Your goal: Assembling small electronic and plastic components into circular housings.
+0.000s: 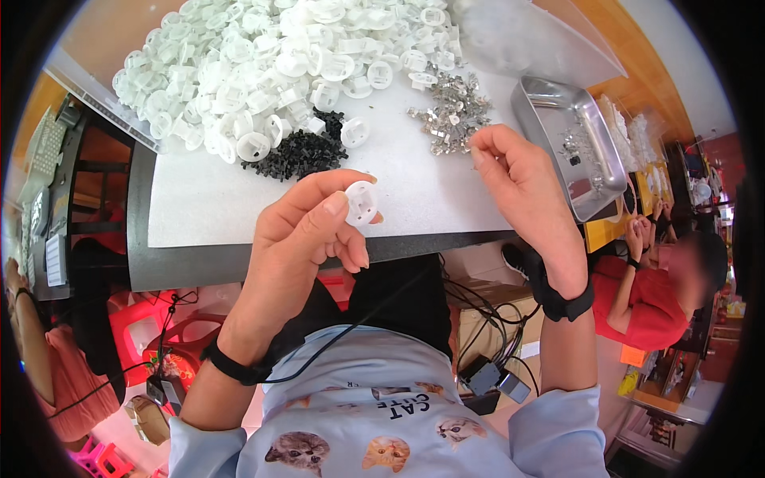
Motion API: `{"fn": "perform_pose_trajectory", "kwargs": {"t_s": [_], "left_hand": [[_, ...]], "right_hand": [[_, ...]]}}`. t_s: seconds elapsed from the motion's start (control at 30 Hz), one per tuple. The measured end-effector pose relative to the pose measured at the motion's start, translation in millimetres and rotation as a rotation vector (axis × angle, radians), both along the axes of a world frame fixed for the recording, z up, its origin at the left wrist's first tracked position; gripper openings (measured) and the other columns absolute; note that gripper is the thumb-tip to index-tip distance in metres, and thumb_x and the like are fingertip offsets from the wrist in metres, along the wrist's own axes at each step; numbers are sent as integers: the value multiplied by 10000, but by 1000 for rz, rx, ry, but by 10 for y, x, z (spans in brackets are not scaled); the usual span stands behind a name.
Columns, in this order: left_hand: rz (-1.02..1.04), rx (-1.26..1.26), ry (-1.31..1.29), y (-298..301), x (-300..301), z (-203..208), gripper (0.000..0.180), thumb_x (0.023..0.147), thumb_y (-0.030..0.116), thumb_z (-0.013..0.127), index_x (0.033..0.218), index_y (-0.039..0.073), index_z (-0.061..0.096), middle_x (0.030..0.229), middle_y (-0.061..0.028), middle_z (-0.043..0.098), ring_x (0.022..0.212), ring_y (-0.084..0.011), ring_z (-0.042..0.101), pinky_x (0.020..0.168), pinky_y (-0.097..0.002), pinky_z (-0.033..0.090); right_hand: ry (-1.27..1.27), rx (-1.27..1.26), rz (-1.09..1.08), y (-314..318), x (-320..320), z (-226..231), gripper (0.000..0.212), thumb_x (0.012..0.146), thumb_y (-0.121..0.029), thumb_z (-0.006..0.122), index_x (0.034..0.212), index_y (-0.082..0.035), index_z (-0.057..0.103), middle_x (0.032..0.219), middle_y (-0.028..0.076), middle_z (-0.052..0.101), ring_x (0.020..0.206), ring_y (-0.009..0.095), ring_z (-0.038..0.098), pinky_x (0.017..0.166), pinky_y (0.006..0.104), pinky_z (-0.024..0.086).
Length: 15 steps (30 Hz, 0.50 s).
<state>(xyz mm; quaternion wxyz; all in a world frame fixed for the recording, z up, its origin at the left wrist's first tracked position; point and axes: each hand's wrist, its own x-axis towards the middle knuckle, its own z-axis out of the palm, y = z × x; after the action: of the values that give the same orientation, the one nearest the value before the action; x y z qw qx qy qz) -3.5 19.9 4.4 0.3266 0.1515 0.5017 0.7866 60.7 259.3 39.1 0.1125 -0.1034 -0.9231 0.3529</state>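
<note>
My left hand pinches a white round plastic part between thumb and fingers, its slotted face turned up, just over the table's near edge. Beside the heap of small silver metal pieces, my right hand is closed with thumb and forefinger together. Whatever sits in that pinch is too small to make out. A mound of small black pieces lies beyond my left hand. Behind it spreads a large pile of white plastic parts, and one loose white part rests beside the black pieces.
A metal tray with a few small pieces stands right of my right hand. White foam sheet covers the dark table. Cables hang below the edge. A person in red sits at right; another person's arm shows at left.
</note>
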Motion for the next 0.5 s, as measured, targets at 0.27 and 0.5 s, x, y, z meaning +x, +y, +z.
{"fn": "perform_pose_trajectory", "kwargs": {"t_s": [0.27, 0.5], "left_hand": [[-4, -11, 29, -3, 24, -48, 341, 993, 223, 427, 1158, -53, 541, 881, -155, 655, 612, -118, 600, 561, -237, 488], [15, -22, 57, 0, 42, -46, 350, 996, 232, 424, 1149, -59, 544, 865, -147, 652, 616, -109, 590, 548, -235, 477]], "right_hand": [[-38, 250, 110, -123, -50, -21, 130, 867, -79, 492, 955, -10, 558, 936, 164, 584, 861, 361, 574, 729, 431, 448], [-38, 373, 110, -174, -126, -104, 130, 843, -59, 530, 961, -6, 548, 882, 160, 571, 809, 321, 575, 687, 384, 447]]}}
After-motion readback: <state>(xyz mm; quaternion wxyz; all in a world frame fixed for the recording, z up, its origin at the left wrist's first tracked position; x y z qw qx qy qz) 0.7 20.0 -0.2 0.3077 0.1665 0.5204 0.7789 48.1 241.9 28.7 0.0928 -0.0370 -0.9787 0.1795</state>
